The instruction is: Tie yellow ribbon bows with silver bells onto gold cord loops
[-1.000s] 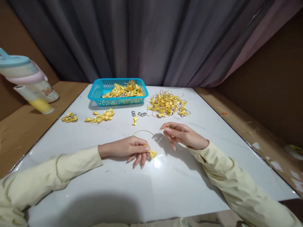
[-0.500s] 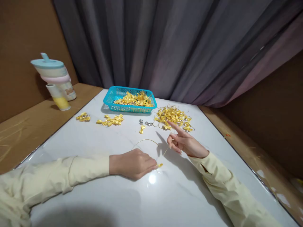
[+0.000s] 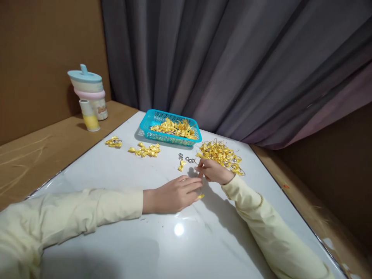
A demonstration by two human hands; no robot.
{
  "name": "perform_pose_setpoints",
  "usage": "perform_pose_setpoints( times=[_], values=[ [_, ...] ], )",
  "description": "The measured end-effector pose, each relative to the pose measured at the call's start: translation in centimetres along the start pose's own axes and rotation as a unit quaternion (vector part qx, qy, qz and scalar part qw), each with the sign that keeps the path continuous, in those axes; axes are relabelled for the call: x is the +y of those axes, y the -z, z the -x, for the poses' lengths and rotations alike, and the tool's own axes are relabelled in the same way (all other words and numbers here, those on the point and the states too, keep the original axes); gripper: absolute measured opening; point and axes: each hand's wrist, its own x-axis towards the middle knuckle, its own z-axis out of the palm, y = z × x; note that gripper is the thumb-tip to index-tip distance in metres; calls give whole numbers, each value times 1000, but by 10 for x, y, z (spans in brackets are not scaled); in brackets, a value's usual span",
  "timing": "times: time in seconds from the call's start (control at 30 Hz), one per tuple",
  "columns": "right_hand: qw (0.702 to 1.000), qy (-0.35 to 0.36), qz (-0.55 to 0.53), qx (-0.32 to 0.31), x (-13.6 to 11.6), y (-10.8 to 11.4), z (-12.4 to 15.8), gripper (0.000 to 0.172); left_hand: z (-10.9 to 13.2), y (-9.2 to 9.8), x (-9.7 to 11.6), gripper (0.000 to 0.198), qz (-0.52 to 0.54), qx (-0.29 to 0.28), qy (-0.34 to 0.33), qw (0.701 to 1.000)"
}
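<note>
My left hand [image 3: 180, 193] rests low over the white table, its fingers stretching to the right and its thumb side pressed on a small yellow ribbon bow [image 3: 200, 197]. Just beyond those fingertips, my right hand [image 3: 214, 171] has thumb and forefinger pinched together on a thin gold cord, mostly hidden by the fingers. The two hands nearly touch. Past them lie a single yellow bow [image 3: 181, 166] and several silver beads [image 3: 190, 160]. A heap of yellow bows on gold loops [image 3: 217, 150] spreads right behind my right hand.
A blue plastic basket [image 3: 170, 140] of yellow bows and loops stands at the back. More bows [image 3: 145, 150] and a small bundle of loops [image 3: 113, 142] lie left of centre. A lidded cup [image 3: 87, 87] and a yellow-white bottle [image 3: 89, 116] stand on the brown surface at left.
My right hand has moved down and left to my left fingertips, its raised forefinger now curled in. My left fingers have straightened, and the cord's arc is out of sight. The view has turned slightly.
</note>
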Motion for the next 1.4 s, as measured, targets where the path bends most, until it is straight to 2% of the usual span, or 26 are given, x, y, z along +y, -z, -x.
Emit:
perform_pose_setpoints(
  times=[0.13,0.27,0.4,0.53,0.77,1.0,1.27,1.4],
  values=[
    [997,38,65,17,-4,3,3,23,1,-10,-5,30,11,-25,41,999],
    [983,63,152,78,-6,5,-1,25,2,-14,-7,28,51,-40,61,996],
    [958,30,249,141,-7,2,-12,16,1,-16,-7,26,80,-31,73,994],
    [926,-8,335,171,-9,-4,-18,18,2,-17,-7,24,96,-26,79,992],
    [903,-20,404,148,-11,-8,-22,21,2,-14,-7,25,97,-36,89,991],
    [898,-9,423,119,-18,-7,-24,19,2,-13,-7,22,106,-38,93,989],
    [931,41,360,54,-14,2,-35,9,3,-13,-7,21,105,-43,91,989],
    [957,65,280,28,-10,0,-41,27,4,-13,-7,22,91,-54,81,991]
  ],
)
